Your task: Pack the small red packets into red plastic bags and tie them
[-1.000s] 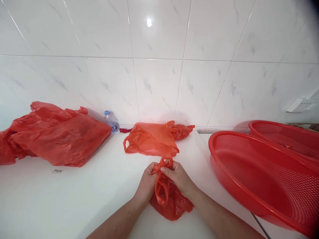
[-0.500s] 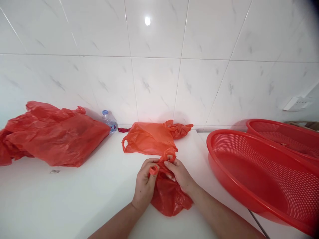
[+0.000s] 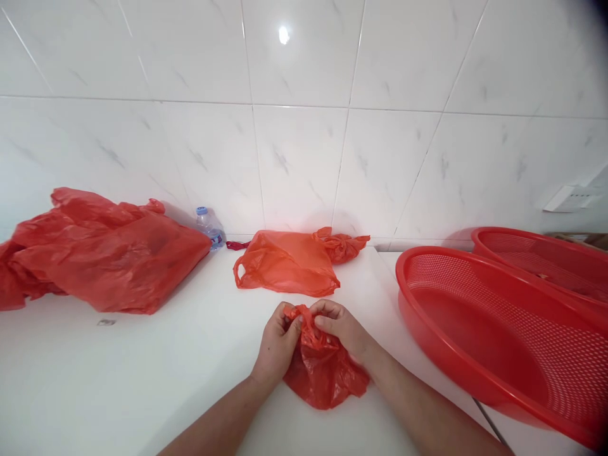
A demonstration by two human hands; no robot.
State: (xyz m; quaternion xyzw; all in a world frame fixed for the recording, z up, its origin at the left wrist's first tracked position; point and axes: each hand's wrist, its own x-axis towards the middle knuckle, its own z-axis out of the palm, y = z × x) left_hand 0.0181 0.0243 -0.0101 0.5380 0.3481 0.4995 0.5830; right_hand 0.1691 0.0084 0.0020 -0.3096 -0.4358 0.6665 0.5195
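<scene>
A red plastic bag rests on the white tabletop, its gathered top pinched between both my hands. My left hand grips the left side of the bunched neck with thumb and fingers. On the other side, my right hand has its thumb and fingers closed on the same twisted plastic. The bag's lower part bulges and looks filled, but its contents are hidden. Just beyond my hands lies a flat orange-red plastic bag with a loop handle, and against it sits a small knotted red bag.
A large red plastic bag lies at the left, beside a clear bottle with a blue cap. On the right stand two red perforated baskets, one behind the other. A tiled wall closes off the back.
The bag's loop ends, which stood up out of my hands, are now drawn in at the neck. My fingers have shifted, pinching the bunched plastic between them.
</scene>
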